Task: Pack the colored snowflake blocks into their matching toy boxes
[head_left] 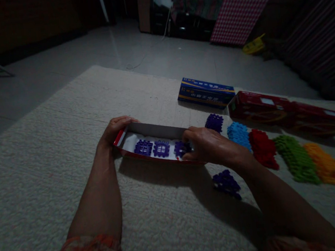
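Note:
A long, shallow open box (162,130) with a red outside and white lining is in front of me, tilted slightly. My left hand (116,130) is closed around its left end. Inside lie a purple square building piece (143,147) and another purple square piece (161,148), side by side. At the box's right part, my right hand (208,144) has its fingers bent down onto a third purple piece (179,149), partly hidden by them. Small purple pieces (227,183) lie on the mat below my right wrist. A purple stack (214,122) stands just beyond that hand.
To the right are blue (238,134), red (263,149), green (296,159) and orange (324,163) piles of similar pieces. Behind them stand a blue box (206,92) and red boxes (293,113). Everything rests on a pale textured mat (72,112).

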{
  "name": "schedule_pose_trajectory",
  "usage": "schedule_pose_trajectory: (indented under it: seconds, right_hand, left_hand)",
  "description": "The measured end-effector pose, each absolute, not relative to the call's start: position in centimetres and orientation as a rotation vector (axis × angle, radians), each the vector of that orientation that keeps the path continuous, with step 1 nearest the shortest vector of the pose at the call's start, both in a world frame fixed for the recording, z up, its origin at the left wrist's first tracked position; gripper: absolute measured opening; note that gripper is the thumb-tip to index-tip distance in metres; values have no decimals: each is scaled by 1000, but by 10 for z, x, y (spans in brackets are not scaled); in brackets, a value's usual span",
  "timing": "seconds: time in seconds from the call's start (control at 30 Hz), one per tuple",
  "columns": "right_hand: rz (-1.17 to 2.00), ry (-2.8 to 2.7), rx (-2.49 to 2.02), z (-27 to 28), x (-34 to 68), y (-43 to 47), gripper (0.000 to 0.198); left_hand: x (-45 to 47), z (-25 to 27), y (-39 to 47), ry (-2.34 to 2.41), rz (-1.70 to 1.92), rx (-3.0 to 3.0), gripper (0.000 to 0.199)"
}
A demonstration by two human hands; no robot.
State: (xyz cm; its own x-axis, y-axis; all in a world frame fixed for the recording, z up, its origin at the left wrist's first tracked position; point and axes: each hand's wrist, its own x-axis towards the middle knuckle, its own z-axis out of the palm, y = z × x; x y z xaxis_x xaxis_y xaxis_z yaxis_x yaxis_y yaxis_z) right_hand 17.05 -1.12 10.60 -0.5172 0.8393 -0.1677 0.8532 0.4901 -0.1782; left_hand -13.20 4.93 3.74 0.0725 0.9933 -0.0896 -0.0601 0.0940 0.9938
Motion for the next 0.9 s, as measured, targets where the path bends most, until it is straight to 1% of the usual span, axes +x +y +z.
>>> schedule_pose_trajectory:
  seconds: [0.2, 0.37, 0.53, 0.67, 0.83, 0.9]
  right_hand:
    - [-471, 2759, 1480, 119, 185, -11, 11]
    - [-383, 2884, 1737, 132, 218, -14, 13]
    - [-352, 2846, 1956, 122, 251, -25, 16]
    - [-324, 2779, 1999, 108, 257, -32, 17]
    - [-159, 2559, 2055, 95, 264, -31, 19]
    - [-144, 2535, 2046, 93, 266, -31, 18]
  left_hand:
    - [-132, 36, 48, 1148, 1117, 1086, 26]
    - [-132, 37, 48, 1147, 1104, 1094, 26]
    - [-132, 37, 51, 1200, 1119, 1115, 21]
    - [-133, 36, 51, 1202, 1118, 1166, 22]
    - [-136, 35, 51, 1190, 1107, 1192, 28]
    - [-136, 34, 51, 1186, 1103, 1171, 29]
